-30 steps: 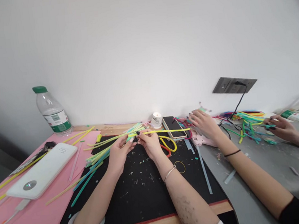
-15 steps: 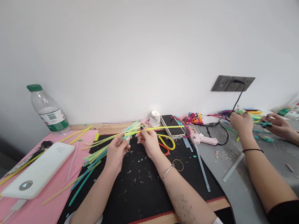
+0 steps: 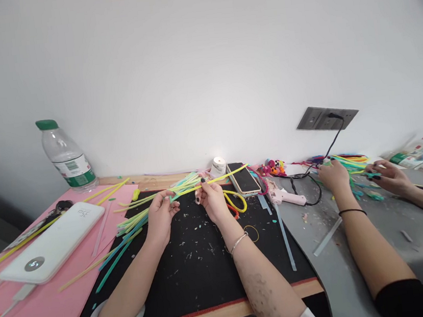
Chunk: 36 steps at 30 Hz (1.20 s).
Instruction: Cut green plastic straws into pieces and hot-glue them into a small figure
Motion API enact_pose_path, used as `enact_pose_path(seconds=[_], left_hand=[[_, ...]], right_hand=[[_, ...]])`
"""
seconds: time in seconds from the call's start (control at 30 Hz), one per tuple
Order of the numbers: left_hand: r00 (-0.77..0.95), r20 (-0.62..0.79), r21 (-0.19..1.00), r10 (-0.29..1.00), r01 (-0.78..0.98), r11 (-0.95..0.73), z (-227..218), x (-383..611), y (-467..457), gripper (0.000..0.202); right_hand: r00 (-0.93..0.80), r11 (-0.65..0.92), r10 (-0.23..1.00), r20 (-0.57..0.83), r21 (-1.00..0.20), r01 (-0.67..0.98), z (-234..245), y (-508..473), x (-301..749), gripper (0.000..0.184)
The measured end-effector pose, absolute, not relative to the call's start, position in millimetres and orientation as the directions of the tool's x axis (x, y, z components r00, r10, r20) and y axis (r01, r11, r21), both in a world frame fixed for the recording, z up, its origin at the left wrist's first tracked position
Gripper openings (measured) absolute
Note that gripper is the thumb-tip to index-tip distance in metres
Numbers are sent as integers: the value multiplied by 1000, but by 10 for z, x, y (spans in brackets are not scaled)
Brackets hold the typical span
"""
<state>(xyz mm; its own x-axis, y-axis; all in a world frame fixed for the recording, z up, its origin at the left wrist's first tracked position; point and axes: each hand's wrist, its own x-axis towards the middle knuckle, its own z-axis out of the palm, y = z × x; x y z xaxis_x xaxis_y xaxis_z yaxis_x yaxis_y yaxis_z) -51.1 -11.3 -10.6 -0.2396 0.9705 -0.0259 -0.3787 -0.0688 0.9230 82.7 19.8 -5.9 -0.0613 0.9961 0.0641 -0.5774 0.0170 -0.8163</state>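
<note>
My left hand (image 3: 161, 211) and my right hand (image 3: 212, 198) are raised just above a black mat (image 3: 194, 268), both pinched on a long yellow pipe cleaner (image 3: 219, 178) that runs from one hand to the other and on towards the right. A loose bundle of yellow, green and teal pipe cleaners (image 3: 142, 218) lies under and left of my left hand. A pale bangle sits on my left wrist, a thin bracelet on my right.
A white power bank (image 3: 52, 242) lies on pink paper (image 3: 40, 303), with a water bottle (image 3: 65, 158) behind. A small lit candle (image 3: 218, 167), a phone (image 3: 243, 179) and a pink glue gun (image 3: 288, 198) stand by the wall. Another person's hands (image 3: 333, 174) handle coloured pipe cleaners at the right.
My hands have drawn slightly apart and the yellow pipe cleaner's right end has tilted upward. The other person's near hand has moved right from the glue gun to the coloured pile.
</note>
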Motion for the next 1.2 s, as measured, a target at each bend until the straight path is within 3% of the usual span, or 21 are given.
enact_pose_path(seconds=[0.3, 0.4, 0.5, 0.6, 0.67, 0.73, 0.83, 0.93, 1.0, 1.2], left_hand=[[-148, 26, 949, 989, -308, -71, -46, -460, -172, 37], [-189, 46, 953, 981, -287, -100, -78, -480, -160, 35], [-273, 60, 957, 960, -256, -133, -113, -509, -130, 35], [-372, 71, 961, 926, -223, -163, -146, -541, -102, 40], [-397, 73, 972, 915, -178, -155, -160, -553, -97, 41], [-385, 73, 985, 920, -119, -127, -162, -555, -104, 40], [-337, 84, 996, 938, 15, -84, -151, -545, -122, 37], [-309, 200, 964, 930, 233, -130, -138, -542, -128, 31], [-274, 319, 900, 907, 389, -199, -135, -550, -122, 26], [-162, 505, 714, 848, 630, -305, -123, -580, -111, 28]], right_hand=[[-251, -81, 968, 30, -905, -418, -38, 131, 725, 31], [-156, -31, 988, 21, -945, -325, -45, 153, 744, 33], [33, 35, 999, 31, -991, -127, -56, 183, 821, 35], [213, 117, 965, 155, -976, 182, -59, 201, 923, 38], [251, 193, 929, 271, -936, 294, -58, 209, 965, 28], [239, 302, 898, 371, -911, 280, -54, 219, 972, 12], [192, 410, 865, 464, -873, 265, -33, 230, 942, 24], [194, 333, 885, 423, -867, 370, -7, 225, 916, 12], [218, 267, 902, 372, -879, 396, -2, 213, 908, 15], [132, 260, 945, 299, -933, 251, -81, 163, 811, 23]])
